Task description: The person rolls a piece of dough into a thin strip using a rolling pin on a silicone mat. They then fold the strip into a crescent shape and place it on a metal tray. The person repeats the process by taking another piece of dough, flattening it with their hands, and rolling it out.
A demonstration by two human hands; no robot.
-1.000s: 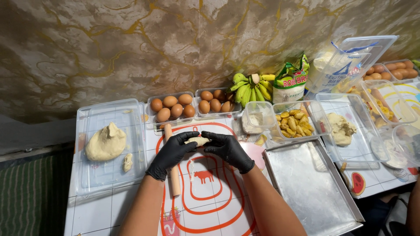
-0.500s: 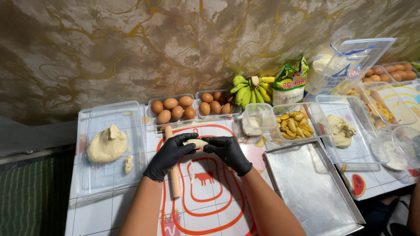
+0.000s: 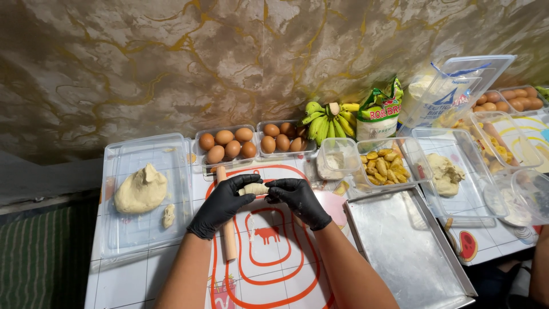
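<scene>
While both black-gloved hands, left hand and right hand, pinch the small pale dough roll at frame centre with fingers clamped, squeezing harder could tear its soft seam.

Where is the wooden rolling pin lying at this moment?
The rolling pin lies on the mat, under the left hand, right of the dough tray.

The two gloved hands have changed their grip a little. One second ago the left hand lay flatter with its fingers spread over the small dough piece; now its fingers curl around the end. The right hand has moved closer, so more dough shows between them.
</scene>
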